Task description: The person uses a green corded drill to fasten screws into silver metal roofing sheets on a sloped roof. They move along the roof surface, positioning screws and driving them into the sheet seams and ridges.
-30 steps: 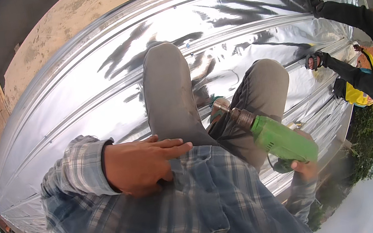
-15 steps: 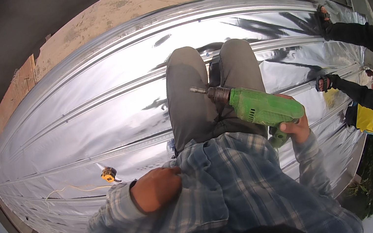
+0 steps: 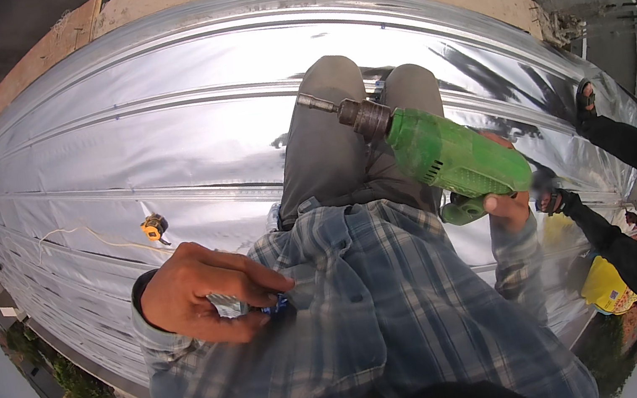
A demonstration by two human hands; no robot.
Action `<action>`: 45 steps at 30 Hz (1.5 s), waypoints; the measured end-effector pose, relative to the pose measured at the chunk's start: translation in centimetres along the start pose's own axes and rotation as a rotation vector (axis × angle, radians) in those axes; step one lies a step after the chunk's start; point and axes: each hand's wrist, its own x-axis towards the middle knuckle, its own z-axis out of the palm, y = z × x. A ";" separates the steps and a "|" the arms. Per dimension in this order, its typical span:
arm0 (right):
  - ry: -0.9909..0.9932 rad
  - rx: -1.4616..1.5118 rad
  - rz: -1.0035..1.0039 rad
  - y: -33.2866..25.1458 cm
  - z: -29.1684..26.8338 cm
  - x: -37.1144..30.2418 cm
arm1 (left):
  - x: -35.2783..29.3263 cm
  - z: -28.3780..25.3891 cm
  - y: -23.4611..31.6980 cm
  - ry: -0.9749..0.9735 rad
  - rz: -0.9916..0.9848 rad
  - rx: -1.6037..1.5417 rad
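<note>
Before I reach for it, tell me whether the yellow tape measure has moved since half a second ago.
No: the tape measure lies just below the same silver ridge as before; the view itself has turned.

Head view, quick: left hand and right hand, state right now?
Left hand: closed, apparently pinching a small blue object, kind unclear.
Right hand: closed, holding a green, pistol-shaped power drill.

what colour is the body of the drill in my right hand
The drill has a green body, seen best in the head view.
</note>
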 end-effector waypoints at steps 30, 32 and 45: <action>0.000 -0.123 -0.005 3.3 1.6 -1.9 | 6.8 -0.1 -17.2 1.103 -0.096 -0.755; -0.018 -0.240 -0.102 3.8 0.8 -1.6 | 6.8 -1.1 -16.8 1.072 -0.020 -0.744; 0.023 -0.275 -0.100 3.7 2.9 -1.8 | 6.3 -1.1 -16.0 0.939 -0.218 -0.442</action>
